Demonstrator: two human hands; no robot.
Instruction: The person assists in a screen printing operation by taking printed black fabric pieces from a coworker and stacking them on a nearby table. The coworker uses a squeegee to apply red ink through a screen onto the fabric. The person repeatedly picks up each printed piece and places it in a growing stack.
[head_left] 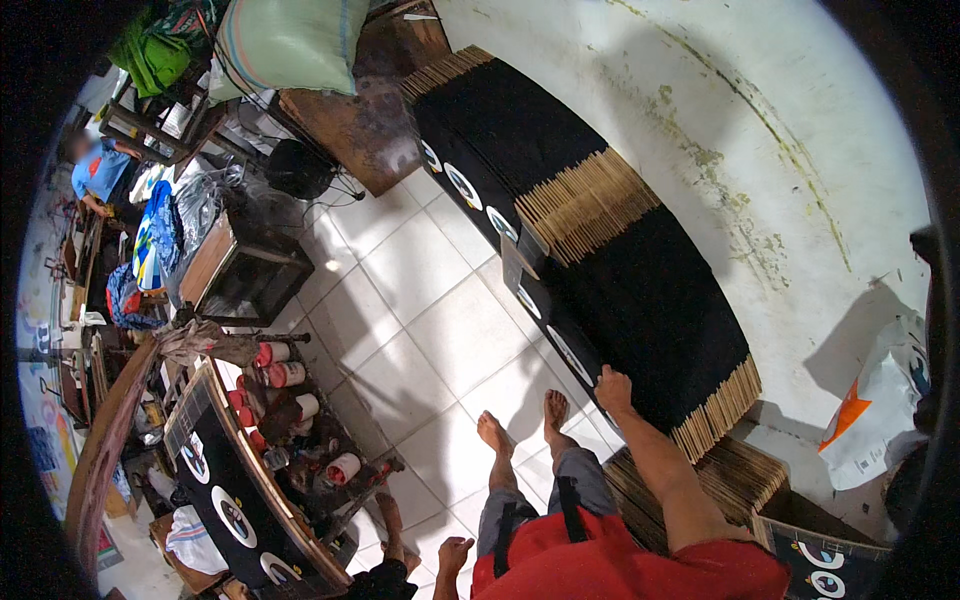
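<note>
Right now the right hand (pixel 612 388) is lying flat, fingers spread, gripping nothing, on the near edge of the long black stack of sticks (pixel 640 290), which is stretching away beyond its fingertips. The left hand (pixel 455 553) is hanging low, its fingers too small to judge.

Single head-worn fisheye view, looking steeply down from standing height; tiled floor (pixel 420 300) lies well below, right hand (pixel 612 388) close beneath. No second view.
</note>
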